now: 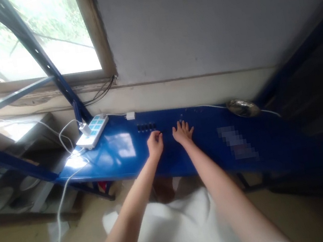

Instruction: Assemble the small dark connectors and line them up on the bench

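Note:
My left hand (pixel 155 144) is closed in a pinch just above the blue tabletop (pixel 175 161). Something dark and tiny shows at its fingertips, too small to name. Right behind that hand stands a short row of several small dark pieces (pixel 146 127) with lighter ends. To the right, my right hand (pixel 183 132) lies palm down with its fingers spread on the blue surface and grips nothing. A few tiny light specks (pixel 181 115) lie beyond its fingertips; their kind is unclear.
At the left end lies a white power strip (pixel 93 132) with a plugged-in charger (pixel 84 129) and trailing white cables. A second white adapter (pixel 131 116) sits near the wall. Far right is a shiny metal object (pixel 243 108). A blue frame post (pixel 38 54) rises at left.

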Motion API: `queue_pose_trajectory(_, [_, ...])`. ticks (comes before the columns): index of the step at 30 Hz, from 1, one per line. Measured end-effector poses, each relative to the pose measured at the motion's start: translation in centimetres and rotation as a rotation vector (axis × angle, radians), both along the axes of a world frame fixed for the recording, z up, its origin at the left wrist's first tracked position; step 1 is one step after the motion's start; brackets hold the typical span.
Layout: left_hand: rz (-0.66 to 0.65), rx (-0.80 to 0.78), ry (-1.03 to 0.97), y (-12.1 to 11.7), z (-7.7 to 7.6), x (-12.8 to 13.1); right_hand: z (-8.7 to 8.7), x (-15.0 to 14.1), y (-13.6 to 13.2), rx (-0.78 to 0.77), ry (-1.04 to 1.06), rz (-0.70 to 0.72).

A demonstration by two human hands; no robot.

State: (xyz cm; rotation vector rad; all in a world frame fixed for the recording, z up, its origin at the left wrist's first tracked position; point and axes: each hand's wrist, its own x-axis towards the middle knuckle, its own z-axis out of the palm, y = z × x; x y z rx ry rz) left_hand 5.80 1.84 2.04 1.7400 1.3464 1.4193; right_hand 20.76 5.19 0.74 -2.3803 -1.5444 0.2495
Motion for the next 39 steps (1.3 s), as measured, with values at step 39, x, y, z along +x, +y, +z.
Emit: queue_pose_trajectory(39, [-0.027,-0.239,-0.393,1.2,-0.7,-0.5,0.1,-0.8,-3.0,0.697,-0.034,0.517])
